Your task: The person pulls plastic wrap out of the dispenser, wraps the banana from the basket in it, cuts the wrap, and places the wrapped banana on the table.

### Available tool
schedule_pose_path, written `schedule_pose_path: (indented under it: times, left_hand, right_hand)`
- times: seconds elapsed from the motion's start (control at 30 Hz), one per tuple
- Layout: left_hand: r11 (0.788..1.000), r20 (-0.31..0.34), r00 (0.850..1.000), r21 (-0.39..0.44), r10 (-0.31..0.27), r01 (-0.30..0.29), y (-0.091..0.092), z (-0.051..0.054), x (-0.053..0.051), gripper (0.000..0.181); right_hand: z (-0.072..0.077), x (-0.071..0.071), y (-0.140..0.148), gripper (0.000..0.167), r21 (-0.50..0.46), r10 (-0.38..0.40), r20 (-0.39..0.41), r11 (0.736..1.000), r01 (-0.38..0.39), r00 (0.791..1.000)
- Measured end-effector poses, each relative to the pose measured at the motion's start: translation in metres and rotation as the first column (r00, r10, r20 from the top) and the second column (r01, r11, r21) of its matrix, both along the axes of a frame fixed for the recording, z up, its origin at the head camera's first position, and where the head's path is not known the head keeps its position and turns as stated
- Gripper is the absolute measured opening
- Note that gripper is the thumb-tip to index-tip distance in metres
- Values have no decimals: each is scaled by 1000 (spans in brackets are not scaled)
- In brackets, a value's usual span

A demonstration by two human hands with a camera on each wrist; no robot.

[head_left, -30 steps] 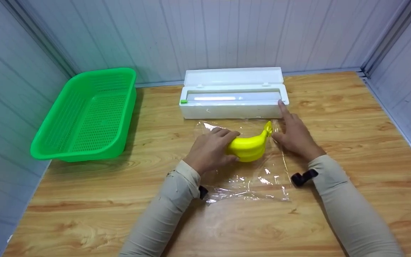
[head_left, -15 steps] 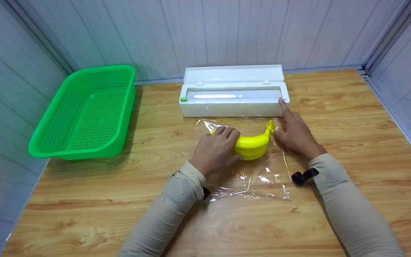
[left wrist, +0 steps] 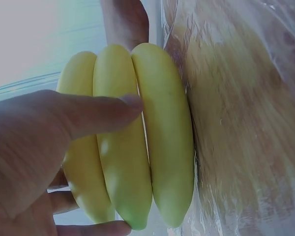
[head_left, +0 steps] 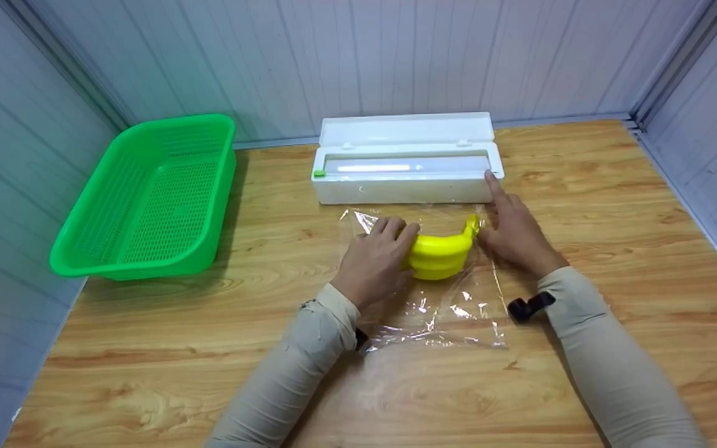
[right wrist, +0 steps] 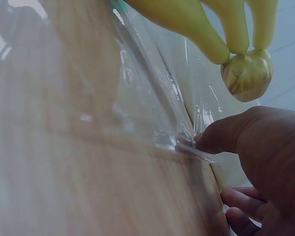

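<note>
In the head view my left hand (head_left: pixel 376 261) grips a yellow bunch of bananas (head_left: pixel 440 255) from its left side. The left wrist view shows three bananas (left wrist: pixel 120 162) side by side, my thumb lying across them and fingertips behind. Beneath the bunch spreads a clear sheet of plastic wrap (head_left: pixel 433 320). My right hand (head_left: pixel 517 236) lies at the sheet's right edge, close to the banana stem (right wrist: pixel 248 76). Its index finger reaches the front right corner of the white wrap box (head_left: pixel 396 191), and its thumb presses the wrap's edge.
The wrap box has its lid (head_left: pixel 405 129) raised at the back and a film roll inside; a small green slider (head_left: pixel 319 173) sits at its left end. A green plastic basket (head_left: pixel 212 249) stands at the left on the wooden table (head_left: pixel 165 361). Panel walls enclose the table.
My left hand and the bunch of bananas have shifted slightly to the right, bringing the stem closer to my right hand. The right hand stays nearly where it was.
</note>
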State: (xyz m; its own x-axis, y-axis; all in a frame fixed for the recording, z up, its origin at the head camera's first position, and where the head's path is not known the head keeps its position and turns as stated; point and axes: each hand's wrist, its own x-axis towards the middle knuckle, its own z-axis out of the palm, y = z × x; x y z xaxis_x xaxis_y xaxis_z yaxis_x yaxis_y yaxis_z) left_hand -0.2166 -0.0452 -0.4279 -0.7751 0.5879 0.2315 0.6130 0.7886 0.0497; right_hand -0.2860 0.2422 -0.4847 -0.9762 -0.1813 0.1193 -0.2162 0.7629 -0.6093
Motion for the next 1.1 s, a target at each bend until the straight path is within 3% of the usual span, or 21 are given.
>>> schedule_pose_path:
  times: [0.17, 0.33, 0.6, 0.93, 1.1]
  left_hand:
    - [1000, -52, 999, 15, 4, -3, 0, -3, -2, 51]
    - [1000, -84, 996, 31, 1, 2, 0, -6, -2, 54]
    - [999, -62, 998, 31, 21, -19, -1, -5, -3, 63]
    - [999, -74, 997, 35, 4, -1, -6, -4, -5, 53]
    - [999, -56, 998, 42, -11, 14, -10, -4, -8, 58]
  right_hand:
    - [-2, -1, 1, 108, -5, 7, -23, 1000, -7, 1000]
    - [-3, -1, 1, 107, -12, 14, -36, 1000, -14, 999]
    - [-2, 0, 1, 108, -14, 13, -33, 1000, -14, 999]
    - [-2, 0, 0, 108, -15, 18, -50, 1000, -18, 999]
    - [-1, 1, 0, 107, -13, 12, -38, 1000, -12, 999]
